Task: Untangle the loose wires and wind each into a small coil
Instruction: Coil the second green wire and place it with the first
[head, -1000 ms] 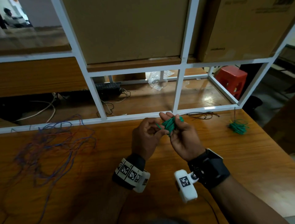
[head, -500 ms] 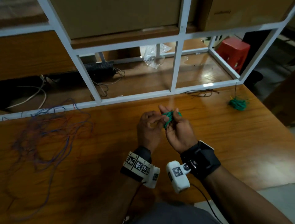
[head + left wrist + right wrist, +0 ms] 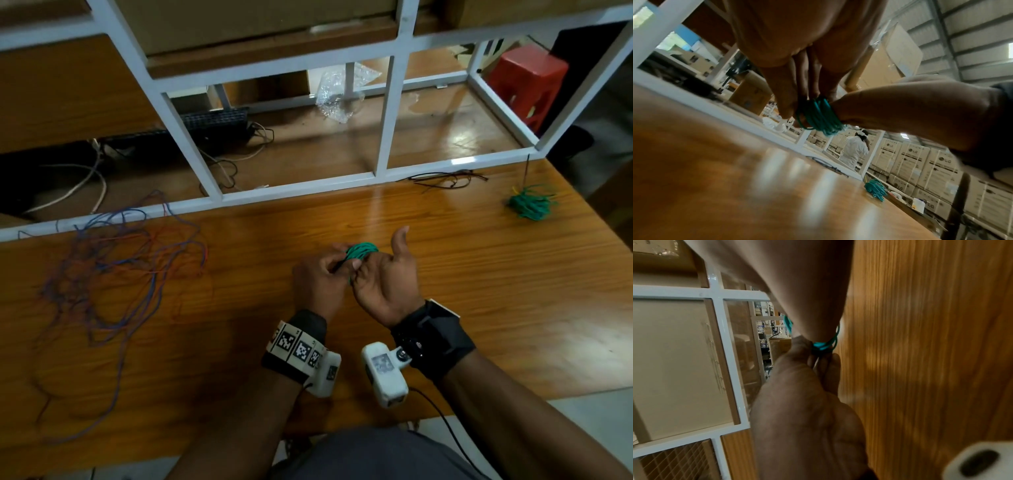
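A green wire coil (image 3: 361, 249) is wound round the curled fingers of my right hand (image 3: 368, 270), palm up, thumb sticking out to the side. My left hand (image 3: 342, 265) pinches the wire at the coil's left side. In the left wrist view the coil's loops (image 3: 818, 113) wrap the right hand's fingers, just above the wooden table (image 3: 479, 274). The right wrist view shows only a few green strands (image 3: 824, 344) past the hand. A loose tangle of blue and red wires (image 3: 113, 260) lies on the table at the left.
A second green coil (image 3: 531, 205) lies at the table's far right, with thin black wire (image 3: 445, 178) beside the white metal frame (image 3: 291, 186). Behind the frame are cables, a plastic bag (image 3: 339, 92) and a red stool (image 3: 524, 78). A person in white (image 3: 854, 149) stands far off.
The right thumb has lifted off the coil and now points outward. Both hands stay joined at the green coil, and the head view has tilted down toward the table.
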